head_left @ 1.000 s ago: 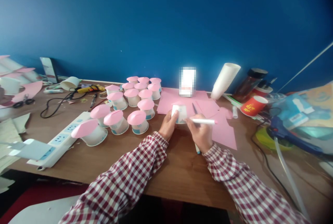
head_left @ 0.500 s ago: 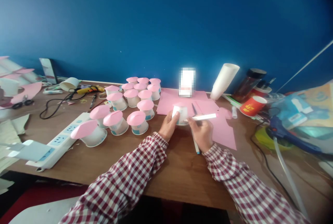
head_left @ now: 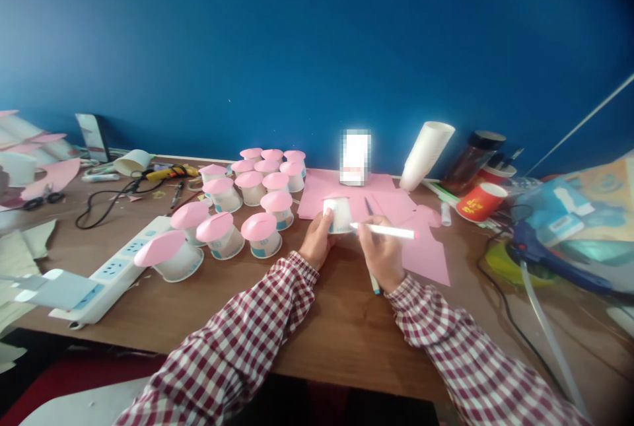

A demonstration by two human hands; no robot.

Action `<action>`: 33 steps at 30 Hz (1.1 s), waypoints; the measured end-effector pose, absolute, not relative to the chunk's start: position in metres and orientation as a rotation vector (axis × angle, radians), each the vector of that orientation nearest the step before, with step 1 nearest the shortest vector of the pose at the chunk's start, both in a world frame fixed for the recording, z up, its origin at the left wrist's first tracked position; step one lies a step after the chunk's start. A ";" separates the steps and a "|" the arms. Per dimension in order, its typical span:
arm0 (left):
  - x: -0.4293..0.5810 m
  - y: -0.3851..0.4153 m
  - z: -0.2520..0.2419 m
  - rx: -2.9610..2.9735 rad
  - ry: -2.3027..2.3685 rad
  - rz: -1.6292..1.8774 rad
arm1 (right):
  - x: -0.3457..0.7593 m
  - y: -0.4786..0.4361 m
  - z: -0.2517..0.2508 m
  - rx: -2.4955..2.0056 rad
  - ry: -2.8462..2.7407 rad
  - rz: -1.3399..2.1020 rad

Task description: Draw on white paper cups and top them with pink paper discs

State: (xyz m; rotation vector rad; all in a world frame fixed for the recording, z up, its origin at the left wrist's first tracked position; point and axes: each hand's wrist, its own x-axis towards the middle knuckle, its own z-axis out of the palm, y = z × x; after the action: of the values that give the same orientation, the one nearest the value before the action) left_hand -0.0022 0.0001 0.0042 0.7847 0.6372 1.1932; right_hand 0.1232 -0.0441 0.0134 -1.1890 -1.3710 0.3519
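A white paper cup [head_left: 339, 215] with a pale pink top is in my left hand [head_left: 317, 241], its thumb pressed on the cup's side. My right hand [head_left: 382, 255] grips a white marker [head_left: 393, 231] with a pink end. The marker's tip lies close to the cup's right side; whether it touches I cannot tell. Beneath my right hand lies a second marker [head_left: 375, 283] with a blue end. Pink paper sheets [head_left: 317, 188] lie behind the cup and to the right. Left of my hands stand several white cups with pink paper discs [head_left: 261, 226] on them.
A phone [head_left: 355, 158] with a blurred screen stands by the wall. A leaning cup stack [head_left: 426, 155], a red cup [head_left: 481, 202] and a blue glue gun [head_left: 555, 257] are to the right. At left lie a power strip [head_left: 113, 267], cables and scissors [head_left: 43, 199].
The cup in my left hand has shifted slightly left and turned, so different printing shows. The marker in my right hand has tilted, its pink end now lower.
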 end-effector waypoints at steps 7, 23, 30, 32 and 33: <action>-0.002 0.000 0.003 0.790 0.638 1.203 | 0.123 -0.045 0.012 -1.180 -1.413 0.351; -0.002 0.001 0.001 0.803 0.622 1.199 | 0.124 -0.045 0.009 -1.152 -1.438 0.393; -0.001 0.000 0.003 0.798 0.631 1.200 | 0.123 -0.046 0.013 -1.177 -1.488 0.355; -0.001 0.000 0.003 0.805 0.622 1.204 | 0.123 -0.047 0.015 -1.172 -1.512 0.331; -0.001 0.000 0.003 0.814 0.614 1.206 | 0.123 -0.047 0.016 -1.171 -1.523 0.313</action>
State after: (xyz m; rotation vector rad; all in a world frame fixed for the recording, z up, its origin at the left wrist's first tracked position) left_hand -0.0012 -0.0001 0.0033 0.8143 0.6138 1.2056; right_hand 0.1230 -0.0469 0.0161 -1.1707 -1.5235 0.3127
